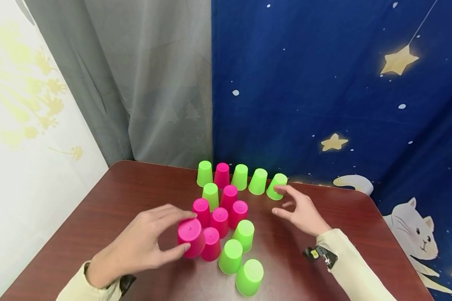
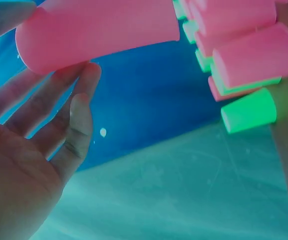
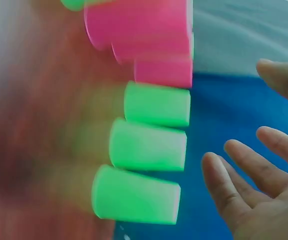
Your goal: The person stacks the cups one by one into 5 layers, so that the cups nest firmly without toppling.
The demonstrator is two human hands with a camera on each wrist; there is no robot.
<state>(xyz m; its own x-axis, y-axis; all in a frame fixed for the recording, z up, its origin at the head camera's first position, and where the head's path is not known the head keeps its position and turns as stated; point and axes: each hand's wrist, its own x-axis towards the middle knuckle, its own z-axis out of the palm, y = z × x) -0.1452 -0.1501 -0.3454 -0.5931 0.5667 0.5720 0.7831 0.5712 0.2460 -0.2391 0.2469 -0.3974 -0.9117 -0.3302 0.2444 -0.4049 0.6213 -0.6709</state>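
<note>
A: What lies at the centre of the head view?
B: A pink cup (image 1: 190, 241), upside down at the 9 o'clock edge of the cup cluster, touching a second pink cup (image 1: 211, 244) at its 3 o'clock. The left hand (image 1: 143, 244) holds it, fingers (image 1: 172, 214) curled over the top and thumb pressed against its side.

A: And the other hand?
B: The right hand (image 1: 303, 211) hovers at 2 o'clock from the cluster, fingers spread and holding nothing, one fingertip just beside the end green cup (image 1: 276, 186) of the far row.

A: What surrounds them?
B: More pink and green cups stand inverted on the brown bench (image 1: 98, 217). Behind are a grey curtain (image 1: 143, 83) at 11 o'clock and a starry blue cloth (image 1: 324, 83) at 1 o'clock.
</note>
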